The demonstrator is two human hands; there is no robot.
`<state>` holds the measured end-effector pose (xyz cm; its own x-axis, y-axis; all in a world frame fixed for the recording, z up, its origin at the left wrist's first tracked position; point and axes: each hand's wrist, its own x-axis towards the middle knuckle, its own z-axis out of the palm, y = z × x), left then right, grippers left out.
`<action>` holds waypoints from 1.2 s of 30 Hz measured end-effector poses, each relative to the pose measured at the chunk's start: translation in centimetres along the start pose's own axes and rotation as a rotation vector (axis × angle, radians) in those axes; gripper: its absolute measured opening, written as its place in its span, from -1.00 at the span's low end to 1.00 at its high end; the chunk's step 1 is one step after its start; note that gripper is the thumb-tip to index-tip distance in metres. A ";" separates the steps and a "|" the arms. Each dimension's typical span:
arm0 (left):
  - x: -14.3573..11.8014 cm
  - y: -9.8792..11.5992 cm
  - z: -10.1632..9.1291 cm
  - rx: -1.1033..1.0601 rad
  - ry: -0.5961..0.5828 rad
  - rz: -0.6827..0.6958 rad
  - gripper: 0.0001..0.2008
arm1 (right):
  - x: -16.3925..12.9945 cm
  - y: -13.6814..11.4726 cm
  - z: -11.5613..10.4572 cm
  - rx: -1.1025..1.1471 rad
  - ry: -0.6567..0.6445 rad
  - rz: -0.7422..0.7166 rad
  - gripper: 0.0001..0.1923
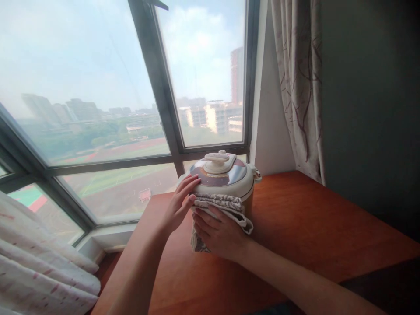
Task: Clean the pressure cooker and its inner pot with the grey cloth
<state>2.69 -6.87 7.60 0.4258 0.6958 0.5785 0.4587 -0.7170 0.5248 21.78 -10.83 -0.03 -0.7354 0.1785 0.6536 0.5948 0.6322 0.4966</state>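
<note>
Holding a folded cloth [226,201] against the cooker [229,189], mid-frame, with our right hand [223,234]; our left hand [179,205] lies unclenched, fingertips [195,177] at the lid [238,171]. Wooden table [315,218] lower frame, window [82,57] upper left.

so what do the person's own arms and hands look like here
The left grip and right grip are bare, five-fingered human hands, with no gloves or rings visible. The left forearm and right forearm show no sleeves, watch, bracelet, cables or markings in view.
</note>
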 end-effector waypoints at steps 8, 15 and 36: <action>-0.2 -0.6 0.3 -0.017 0.013 0.005 -0.50 | -4.2 0.4 -1.9 0.076 0.037 0.248 -0.55; -0.3 -0.8 0.8 -0.031 0.034 0.038 -0.49 | -8.2 -0.5 0.6 0.192 0.270 0.807 -0.31; -0.1 -0.8 1.4 -0.037 0.117 0.017 -0.51 | 1.1 3.0 -2.6 0.124 0.346 0.749 -0.60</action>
<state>3.38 -6.32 6.19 0.3386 0.6756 0.6549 0.4222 -0.7311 0.5359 23.59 -10.71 3.73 -0.0056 0.3557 0.9346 0.8319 0.5203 -0.1930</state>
